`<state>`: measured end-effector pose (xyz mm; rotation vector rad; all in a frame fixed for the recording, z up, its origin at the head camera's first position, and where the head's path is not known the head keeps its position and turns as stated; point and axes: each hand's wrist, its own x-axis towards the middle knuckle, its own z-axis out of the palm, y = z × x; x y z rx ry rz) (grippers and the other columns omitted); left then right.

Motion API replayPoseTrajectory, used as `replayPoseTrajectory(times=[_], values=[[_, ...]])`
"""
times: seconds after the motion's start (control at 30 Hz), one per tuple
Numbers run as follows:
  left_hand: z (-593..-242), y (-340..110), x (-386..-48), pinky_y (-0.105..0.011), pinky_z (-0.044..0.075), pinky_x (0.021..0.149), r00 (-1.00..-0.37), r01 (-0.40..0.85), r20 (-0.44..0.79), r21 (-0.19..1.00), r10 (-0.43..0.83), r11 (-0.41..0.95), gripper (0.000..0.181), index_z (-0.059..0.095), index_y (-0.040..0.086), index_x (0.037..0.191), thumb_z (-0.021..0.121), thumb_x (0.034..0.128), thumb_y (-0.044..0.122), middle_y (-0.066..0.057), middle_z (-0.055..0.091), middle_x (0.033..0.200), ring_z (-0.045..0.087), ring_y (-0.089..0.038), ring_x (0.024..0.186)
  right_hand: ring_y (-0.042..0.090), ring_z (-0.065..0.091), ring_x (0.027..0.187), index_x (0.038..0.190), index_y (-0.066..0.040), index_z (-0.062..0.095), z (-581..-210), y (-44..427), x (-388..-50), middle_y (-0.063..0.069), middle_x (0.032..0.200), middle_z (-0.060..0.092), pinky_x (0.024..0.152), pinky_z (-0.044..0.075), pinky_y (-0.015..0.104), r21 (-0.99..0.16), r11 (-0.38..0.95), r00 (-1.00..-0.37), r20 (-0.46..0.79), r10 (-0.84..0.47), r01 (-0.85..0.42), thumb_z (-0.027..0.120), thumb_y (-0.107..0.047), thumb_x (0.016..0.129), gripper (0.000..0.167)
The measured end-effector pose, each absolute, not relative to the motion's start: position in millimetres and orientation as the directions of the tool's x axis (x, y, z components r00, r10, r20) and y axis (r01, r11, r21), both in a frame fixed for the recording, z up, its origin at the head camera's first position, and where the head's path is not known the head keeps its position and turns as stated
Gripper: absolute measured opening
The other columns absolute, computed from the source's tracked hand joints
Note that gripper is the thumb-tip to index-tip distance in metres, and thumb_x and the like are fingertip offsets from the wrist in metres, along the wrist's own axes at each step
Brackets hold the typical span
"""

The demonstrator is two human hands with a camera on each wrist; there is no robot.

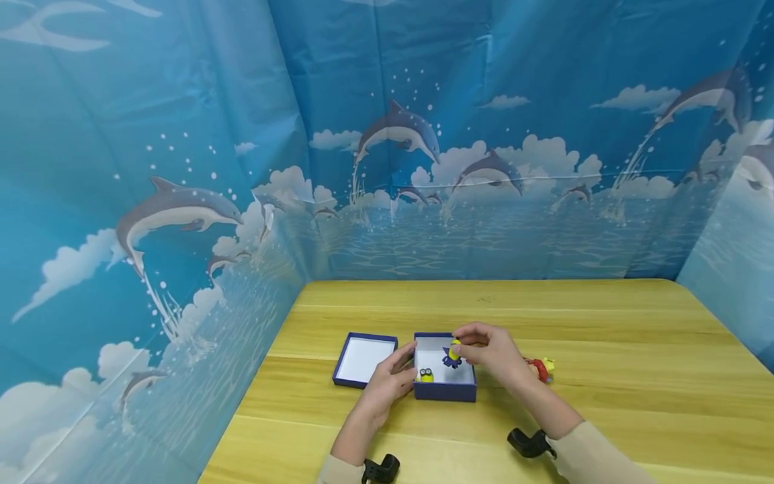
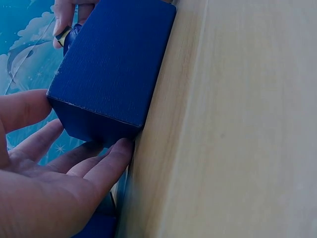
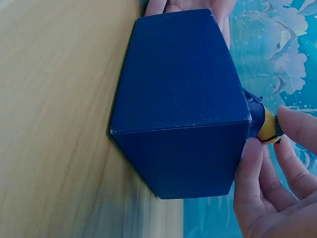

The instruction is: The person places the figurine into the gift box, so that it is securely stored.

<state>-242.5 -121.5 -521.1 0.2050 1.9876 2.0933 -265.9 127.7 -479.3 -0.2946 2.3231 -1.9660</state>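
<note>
Clock directions taken from the box centre in the head view, 12 o'clock away from the person. Dark blue box seen uncovered on the wood-grain surface, white inside. Matching lid laid at 9 o'clock, white inner face up, near the box.

Yellow-and-blue figurine held over the box interior at about 2 o'clock, yellow end up, slightly tilted. Its yellow upper part is pinched by the right hand, thumb and fingers clamped on it; lower part screened by the box wall in the right wrist view. Whether the box floor is touched by it cannot be told.

Box steadied at 8 to 9 o'clock by the left hand: fingers spread apart, laid against the left wall. Goggle-eyed Minion figure noted inside the box, in the 7 o'clock corner.

Red-and-yellow toy recorded at 3 o'clock, outside the box, partly hidden by the right wrist. Black wrist cameras worn at both beige cuffs. Workspace backed at 12 o'clock by a dolphin-print curtain.
</note>
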Motion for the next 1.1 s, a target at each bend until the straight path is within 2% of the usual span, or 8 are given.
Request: replayPoseTrajectory(times=[0.37,0.63,0.93,1.1], values=[[-516.3,-123.5,-241.0,-0.050,0.039,0.111,-0.959,-0.079,-0.064,0.996,0.277,-0.043,0.054,0.044,0.020,0.154,0.057,0.1019,0.011,-0.013,0.035,0.159,0.034,-0.036,0.144,0.024,0.061,0.099,0.108,-0.012,0.075,-484.4,119.7,-265.6,-0.005,0.093,0.073,0.072,0.054,0.035,-0.874,0.437,-0.976,0.169,-0.133,-0.211,0.083,-0.020,0.085,0.025],[-516.7,-122.4,-241.2,-0.049,0.039,0.111,-0.960,-0.072,-0.057,0.996,0.276,-0.045,0.054,0.045,0.021,0.153,0.057,0.1016,0.011,-0.013,0.035,0.159,0.034,-0.036,0.144,0.017,0.062,0.090,0.108,-0.015,0.076,-492.1,116.5,-265.4,-0.009,0.091,0.072,0.083,0.050,0.039,-0.824,0.509,-0.968,0.204,-0.144,-0.249,0.083,-0.020,0.085,0.024],[-519.1,-122.2,-241.8,-0.050,0.038,0.111,-0.959,-0.072,-0.056,0.996,0.277,-0.048,0.055,0.044,0.019,0.154,0.056,0.1018,0.009,-0.014,0.035,0.159,0.034,-0.036,0.144,0.019,0.059,0.076,0.107,-0.014,0.076,-495.5,112.7,-261.5,-0.007,0.090,0.073,0.057,0.047,0.030,-0.798,0.532,-0.958,0.219,-0.183,-0.284,0.083,-0.019,0.085,0.023],[-520.4,-121.3,-240.4,-0.049,0.039,0.111,-0.959,-0.065,-0.048,0.997,0.279,-0.051,0.053,0.045,0.020,0.153,0.056,0.1020,0.010,-0.014,0.035,0.159,0.034,-0.036,0.144,0.017,0.063,0.074,0.106,-0.015,0.077,-497.9,110.0,-259.7,-0.007,0.090,0.073,0.055,0.048,0.029,-0.762,0.563,-0.946,0.229,-0.229,-0.321,0.083,-0.020,0.085,0.022]])
